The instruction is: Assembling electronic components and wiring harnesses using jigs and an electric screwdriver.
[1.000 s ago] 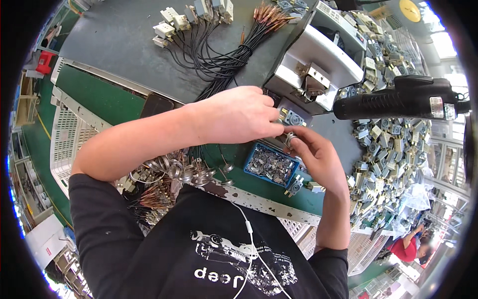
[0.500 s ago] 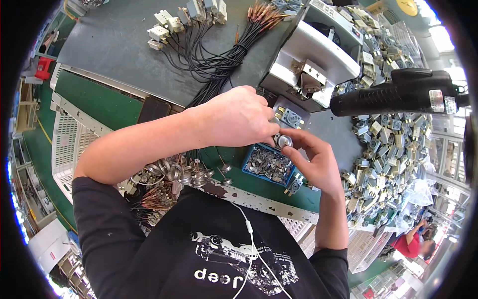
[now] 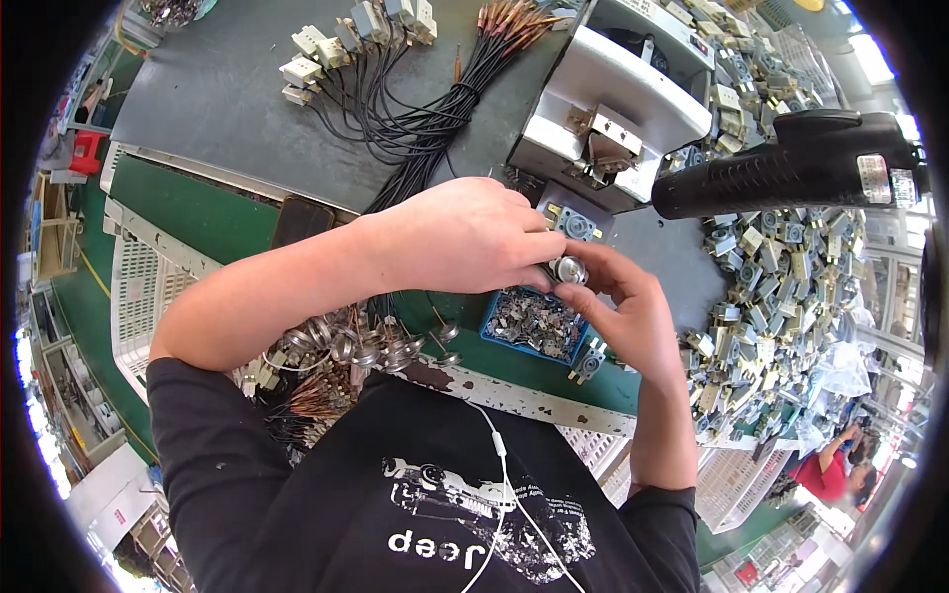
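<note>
My left hand and my right hand meet over the bench, fingers closed. Between their fingertips is a small round silver metal part, shaped like a disc-shaped sensor head. The right thumb and forefinger grip it from the right; the left fingers pinch at its left side, where their tips are partly hidden. Just beyond the part lies a grey square switch-like unit with a round dial centre. Below the hands, a blue tray holds many small metal pieces.
A silver metal fixture stands beyond the hands, with a black power screwdriver to its right. Bundled black cables cross the far bench. Grey and cream units pile up at right. Silver disc-ended parts hang near the front rail.
The silver part has turned slightly between my fingers, and the left fingers have shifted over it. The view has moved a little; both hands stay together in nearly the same place.
</note>
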A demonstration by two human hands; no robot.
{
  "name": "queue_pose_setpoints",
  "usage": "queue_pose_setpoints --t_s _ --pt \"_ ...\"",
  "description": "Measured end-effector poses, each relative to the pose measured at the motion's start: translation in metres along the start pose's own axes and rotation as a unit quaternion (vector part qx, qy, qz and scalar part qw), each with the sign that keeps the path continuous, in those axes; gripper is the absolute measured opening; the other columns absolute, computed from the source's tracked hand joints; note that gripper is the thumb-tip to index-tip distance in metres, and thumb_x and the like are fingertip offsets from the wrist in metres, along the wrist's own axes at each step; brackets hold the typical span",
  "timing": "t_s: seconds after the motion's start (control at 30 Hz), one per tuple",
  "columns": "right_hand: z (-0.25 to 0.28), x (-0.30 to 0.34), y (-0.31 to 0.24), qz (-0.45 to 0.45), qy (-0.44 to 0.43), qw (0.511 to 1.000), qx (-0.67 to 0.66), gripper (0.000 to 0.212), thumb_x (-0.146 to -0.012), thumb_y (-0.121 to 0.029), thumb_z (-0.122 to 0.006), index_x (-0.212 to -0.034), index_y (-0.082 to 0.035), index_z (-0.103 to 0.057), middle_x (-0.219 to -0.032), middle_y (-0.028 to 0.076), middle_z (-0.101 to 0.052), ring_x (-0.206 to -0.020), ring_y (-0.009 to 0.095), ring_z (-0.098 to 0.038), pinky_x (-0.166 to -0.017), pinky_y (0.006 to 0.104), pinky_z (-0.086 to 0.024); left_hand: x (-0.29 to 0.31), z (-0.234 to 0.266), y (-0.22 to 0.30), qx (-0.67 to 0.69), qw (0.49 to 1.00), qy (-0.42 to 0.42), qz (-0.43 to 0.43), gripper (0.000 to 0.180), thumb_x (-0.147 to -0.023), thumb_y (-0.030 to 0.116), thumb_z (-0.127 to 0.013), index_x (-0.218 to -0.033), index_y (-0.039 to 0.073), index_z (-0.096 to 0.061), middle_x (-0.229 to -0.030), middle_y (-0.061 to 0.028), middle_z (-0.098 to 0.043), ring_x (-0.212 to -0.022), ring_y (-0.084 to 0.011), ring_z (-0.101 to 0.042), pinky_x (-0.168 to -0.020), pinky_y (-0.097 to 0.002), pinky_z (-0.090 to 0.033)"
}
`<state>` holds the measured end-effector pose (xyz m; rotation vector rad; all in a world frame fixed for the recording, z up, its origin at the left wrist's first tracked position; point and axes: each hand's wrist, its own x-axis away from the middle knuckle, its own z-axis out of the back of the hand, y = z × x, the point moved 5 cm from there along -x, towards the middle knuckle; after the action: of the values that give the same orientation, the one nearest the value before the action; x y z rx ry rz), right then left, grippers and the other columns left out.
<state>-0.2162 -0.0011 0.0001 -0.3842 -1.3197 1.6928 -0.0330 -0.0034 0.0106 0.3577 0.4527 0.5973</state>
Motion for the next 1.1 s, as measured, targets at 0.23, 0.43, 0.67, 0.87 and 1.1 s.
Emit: queue_pose_setpoints --t_s 0.23,0.43,0.67,0.87,1.1 --pt "-0.008 0.005 0.005 -0.025 0.045 0.989 -0.139 0.04 -0.096 -0.001 -0.066 -0.135 0.003 -0.058 -0.097 0.004 -0.066 -0.089 0.01 -0.064 -0.081 0.025 -0.054 0.003 -0.006 0.007 -0.073 0.996 0.04 0.023 0.028 -0.084 0.031 -0.074 -0.084 0.01 -0.056 -0.076 -0.0014 -0.059 -0.075 -0.0193 -0.063 -0.067 -0.0345 -0.051" --pt "-0.012 0.01 0.017 0.024 0.067 0.995 -0.066 0.039 -0.098 -0.001 -0.063 -0.136 0.004 -0.056 -0.103 0.006 -0.068 -0.09 0.01 -0.064 -0.082 0.0254 -0.054 -0.001 -0.007 0.006 -0.139 0.988 0.065 -0.034 0.026 -0.087 0.03 -0.069 -0.081 0.011 -0.052 -0.07 0.0 -0.056 -0.069 -0.0186 -0.061 -0.063 -0.0321 -0.048" --pt "0.026 0.022 0.001 0.063 0.089 0.994 -0.011 0.035 -0.1 -0.005 -0.061 -0.134 0.003 -0.058 -0.105 0.01 -0.07 -0.086 0.011 -0.064 -0.075 0.0262 -0.053 -0.01 0.006 0.001 0.022 0.999 -0.03 -0.025 0.026 -0.088 0.027 -0.069 -0.111 0.015 -0.066 -0.068 -0.0046 -0.059 -0.063 -0.0267 -0.063 -0.058 -0.0396 -0.049" --pt "0.058 0.04 -0.046 0.278 0.359 0.891 -0.005 0.039 -0.101 -0.007 -0.059 -0.138 0.004 -0.05 -0.115 0.014 -0.067 -0.081 0.014 -0.064 -0.072 0.025 -0.052 -0.03 0.022 -0.018 0.043 0.994 -0.021 0.095 0.035 -0.09 0.033 -0.071 -0.123 0.023 -0.066 -0.076 -0.0068 -0.068 -0.071 -0.0279 -0.068 -0.062 -0.0398 -0.053" --pt "0.096 0.033 -0.093 0.486 0.481 0.728 -0.045 0.062 -0.103 -0.009 -0.053 -0.155 -0.003 -0.02 -0.123 0.025 -0.062 -0.106 0.028 -0.064 -0.091 0.0416 -0.053 -0.031 -0.012 -0.04 0.043 0.978 -0.123 0.163 0.033 -0.091 0.035 -0.068 -0.123 0.028 -0.067 -0.085 -0.009 -0.072 -0.081 -0.0331 -0.069 -0.074 -0.0448 -0.054"
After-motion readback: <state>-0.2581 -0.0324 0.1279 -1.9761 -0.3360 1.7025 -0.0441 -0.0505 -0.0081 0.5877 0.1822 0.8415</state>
